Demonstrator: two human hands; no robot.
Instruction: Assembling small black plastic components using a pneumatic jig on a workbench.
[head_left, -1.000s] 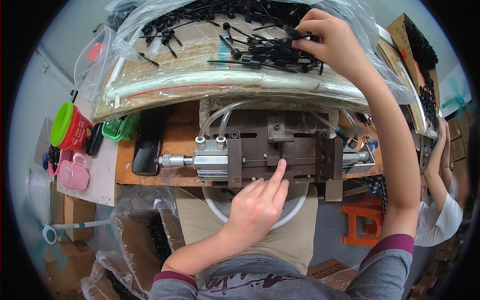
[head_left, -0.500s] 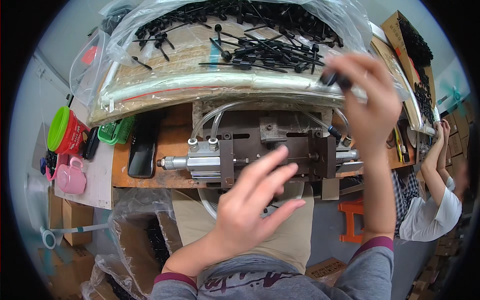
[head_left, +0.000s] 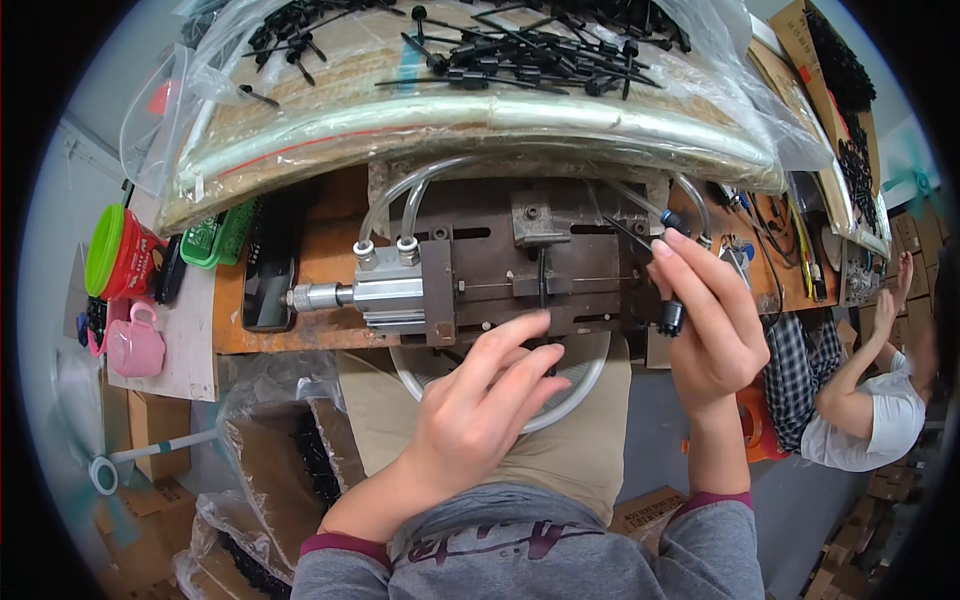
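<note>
the right hand (head_left: pixel 715 335) pinches a black part (head_left: pixel 671 318) between thumb and fingers, held up near the right end of the metal fixture (head_left: pixel 490 208). the part's rounded, knob-like end shows below the fingertips, and a thin dark stem points up and to the left from the grip. the left hand (head_left: pixel 478 405) is in front of the fixture's middle, back upward, its fingers slightly bent and spread apart. just beyond its index fingertip, a black strip (head_left: pixel 543 272) lies across the small dark block at the centre of the fixture; whether the fingers touch that strip, i cannot tell.

the fixture sits on the orange-brown worktop (head_left: pixel 345 200), with a silver cylinder (head_left: pixel 390 302) at its left and clear hoses (head_left: pixel 385 200) curving up behind. below its front edge, a round white basket (head_left: pixel 588 398) sits over the person's lap, partly covered by the left hand. behind the fixture, a wide tray (head_left: pixel 480 110) draped in clear plastic carries a loose pile of black stemmed parts (head_left: pixel 520 60).

to the left lie a dark phone (head_left: pixel 270 285), a green basket (head_left: pixel 205 245), a red tub (head_left: pixel 135 255) with a light green rim and a pink cup (head_left: pixel 135 345). at the right, a co-worker in a white top (head_left: pixel 870 425) sits with both arms raised, near an orange stool (head_left: pixel 765 435).
</note>
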